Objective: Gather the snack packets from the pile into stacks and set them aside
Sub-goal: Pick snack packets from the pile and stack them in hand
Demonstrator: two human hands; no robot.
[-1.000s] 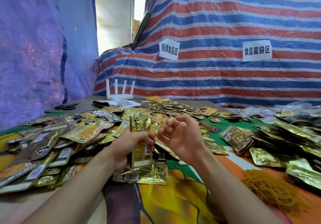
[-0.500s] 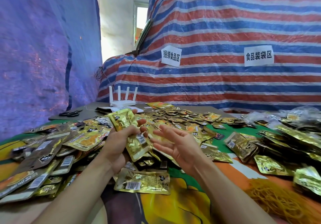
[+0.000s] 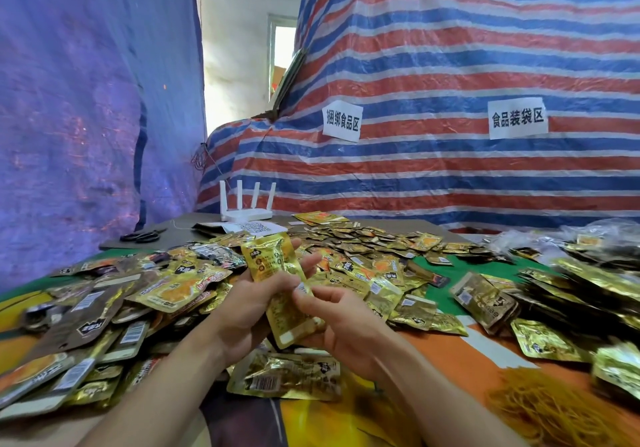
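Two hands are on the packets now, where half a second ago only one was. My left hand [image 3: 249, 302] grips a small stack [image 3: 272, 261] of gold snack packets, its fingers [image 3: 309, 261] curled round the far side. My right hand [image 3: 341, 323], which lay open and palm-up just beside it, has closed in, so that thumb and fingers pinch the lower packet [image 3: 294, 318] hanging crooked below the rest. A second ago the left hand held its packets upright and close to me; they now lean away, fanned out and not squared. I take this to mean I am midway through building one stack, with the right hand about to slide the stray packet level with the others. The stack is off the desk [image 3: 460, 356], held above a single packet [image 3: 287, 374] that lies flat just in front of me. The pile [image 3: 166, 290] spreads wide to my left and ahead and looks hardly reduced, so most of the task remains. To my right, finished bundles [image 3: 485, 299] lie set aside, with a heap of rubber bands [image 3: 554, 408] near them. The foil looks slick, so I judge that the loose packet could slip out if my pinch eases before the edges line up.
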